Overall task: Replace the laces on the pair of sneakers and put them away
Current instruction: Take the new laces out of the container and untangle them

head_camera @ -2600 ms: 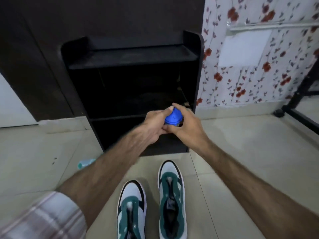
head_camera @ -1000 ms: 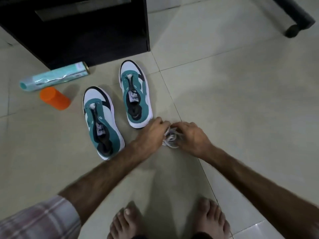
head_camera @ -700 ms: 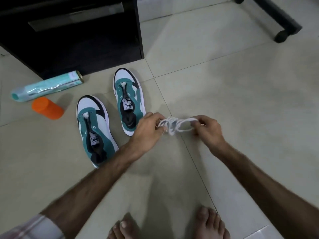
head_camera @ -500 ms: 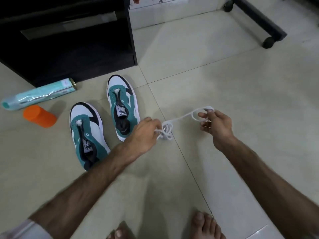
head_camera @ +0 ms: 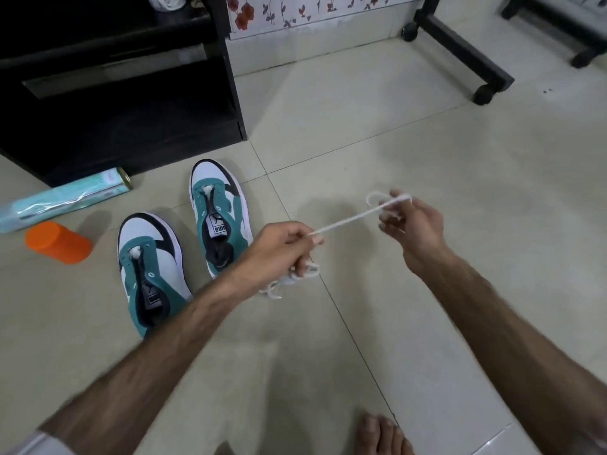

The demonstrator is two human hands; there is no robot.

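Two green, white and black sneakers stand side by side on the tiled floor with no laces in them: the left sneaker point(head_camera: 150, 270) nearer me, the right sneaker point(head_camera: 219, 214) a little farther. A white lace point(head_camera: 345, 220) stretches taut between my hands above the floor. My left hand point(head_camera: 279, 249) grips the bunched part of the lace, whose loops hang below the fingers. My right hand point(head_camera: 412, 224) pinches the other end, which loops over its fingertips.
A black shoe rack point(head_camera: 124, 80) stands behind the sneakers. A teal spray can point(head_camera: 62, 200) lies on the floor beside an orange cap point(head_camera: 57, 243). A black wheeled frame point(head_camera: 460, 50) is at the back right. My bare toes point(head_camera: 382, 435) show at the bottom.
My hands have drawn apart, pulling the bunched white lace out into a taut line. My right hand moved right and away. The view has tilted up towards the rack.
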